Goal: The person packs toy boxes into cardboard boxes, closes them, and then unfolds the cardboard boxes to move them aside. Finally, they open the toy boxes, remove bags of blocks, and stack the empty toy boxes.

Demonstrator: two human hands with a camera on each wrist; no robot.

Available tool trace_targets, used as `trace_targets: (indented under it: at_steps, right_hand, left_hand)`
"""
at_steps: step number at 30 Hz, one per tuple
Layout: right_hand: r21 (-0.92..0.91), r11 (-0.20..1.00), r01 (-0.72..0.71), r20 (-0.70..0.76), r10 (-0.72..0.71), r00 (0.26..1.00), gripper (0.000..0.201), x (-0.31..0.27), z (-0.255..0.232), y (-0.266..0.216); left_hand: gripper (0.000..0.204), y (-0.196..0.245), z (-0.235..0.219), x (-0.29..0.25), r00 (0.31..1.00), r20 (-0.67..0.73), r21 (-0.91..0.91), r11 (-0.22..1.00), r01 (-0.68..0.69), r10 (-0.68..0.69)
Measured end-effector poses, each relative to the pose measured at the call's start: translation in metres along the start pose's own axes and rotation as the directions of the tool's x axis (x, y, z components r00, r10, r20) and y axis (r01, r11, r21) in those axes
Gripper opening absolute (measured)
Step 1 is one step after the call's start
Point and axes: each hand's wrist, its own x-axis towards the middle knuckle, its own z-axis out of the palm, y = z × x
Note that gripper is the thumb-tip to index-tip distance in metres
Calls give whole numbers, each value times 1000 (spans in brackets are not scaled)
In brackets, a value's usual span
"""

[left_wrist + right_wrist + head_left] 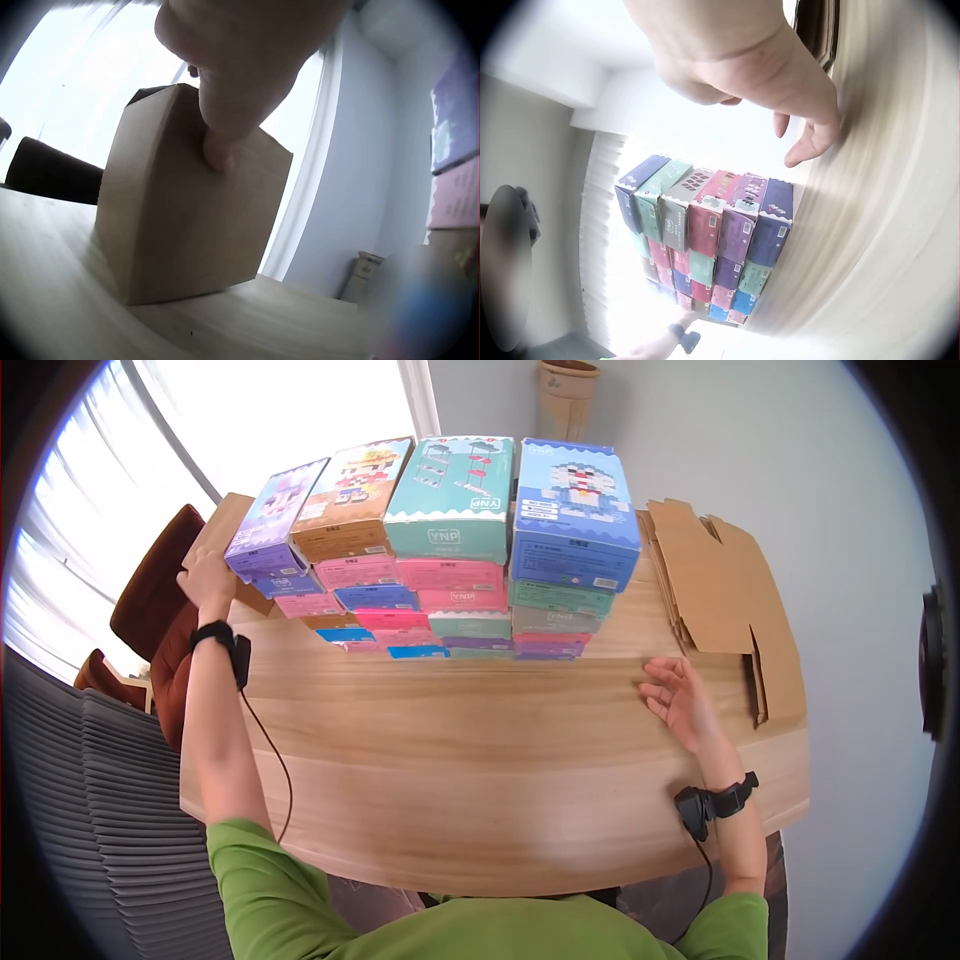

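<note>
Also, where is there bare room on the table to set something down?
The wooden tabletop is bare between the box stack and its near edge, left of the right hand. A narrower wedge separates the stack from the flattened cardboard. The far left is crowded: the left hand grips a cardboard box beside the stack.

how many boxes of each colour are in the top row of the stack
purple box: 1
brown box: 1
teal box: 1
blue box: 1
total: 4
</note>
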Motion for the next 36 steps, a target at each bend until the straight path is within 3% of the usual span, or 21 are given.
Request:
trace_targets:
  at_steps: [4, 6, 8, 12, 14, 16, 18, 20, 22, 23, 25, 27, 29, 30, 33, 36]
  right_hand:
    - [-25, 999, 39, -5, -39, 999, 34, -8, -7, -6]
    - [-48, 997, 62, 8, -62, 998, 33, -16, -7, -12]
    - [-68, 993, 98, 45, -95, 994, 30, -27, -3, -18]
    - [-172, 967, 189, 202, -153, 967, 30, -47, 20, -17]
    - [-234, 946, 225, 268, -159, 950, 31, -60, 33, -12]
    - [-313, 911, 267, 371, -142, 918, 31, -72, 47, -11]
    - [-354, 876, 327, 475, -133, 870, 30, -91, 59, -17]
    - [-350, 841, 413, 590, -145, 794, 28, -106, 68, -20]
    - [-348, 787, 509, 577, -248, 778, 25, -127, 72, -24]
    - [-348, 756, 555, 569, -300, 765, 24, -134, 72, -26]
    - [-359, 705, 612, 526, -388, 756, 20, -140, 67, -26]
    - [-415, 676, 609, 458, -423, 782, 16, -144, 58, -23]
    - [-510, 665, 545, 362, -408, 838, 13, -139, 45, -21]
    - [-499, 659, 563, 360, -434, 826, 12, -137, 39, -19]
    - [-469, 622, 627, 370, -507, 779, 13, -131, 31, -17]
    - [-422, 606, 675, 388, -552, 738, 15, -131, 34, -17]
  left_hand:
    - [31, -40, -21, -40, 988, -128, -172, 983, 66, -89]
    - [27, -70, -35, -68, 942, -298, -286, 956, 65, -153]
    - [21, -100, -69, -104, 891, -445, -477, 866, -149, -91]
    - [14, -97, -183, -201, 752, -656, -425, 795, -433, 59]
    - [14, -105, -215, -249, 796, -587, -404, 797, -449, 151]
    - [14, -87, -254, -279, 754, -574, -309, 767, -562, 320]
    - [23, -66, -280, -292, 677, -606, -333, 639, -693, 418]
    - [36, -40, -284, -299, 603, -598, -328, 525, -785, 528]
    - [36, -10, -278, -300, 500, -622, -342, 366, -866, 603]
    - [20, 17, -268, -301, 478, -723, -385, 284, -878, 499]
    - [15, 60, -252, -303, 439, -756, -405, 179, -897, 486]
    - [12, 106, -243, -300, 425, -720, -476, 54, -878, 548]
    - [10, 122, -240, -288, 586, -607, -714, -45, -699, 536]
    - [9, 130, -238, -283, 651, -535, -806, -93, -585, 537]
    - [6, 129, -234, -257, 887, -316, -947, -48, -319, 336]
    - [10, 124, -236, -242, 707, -143, -988, -59, -142, 693]
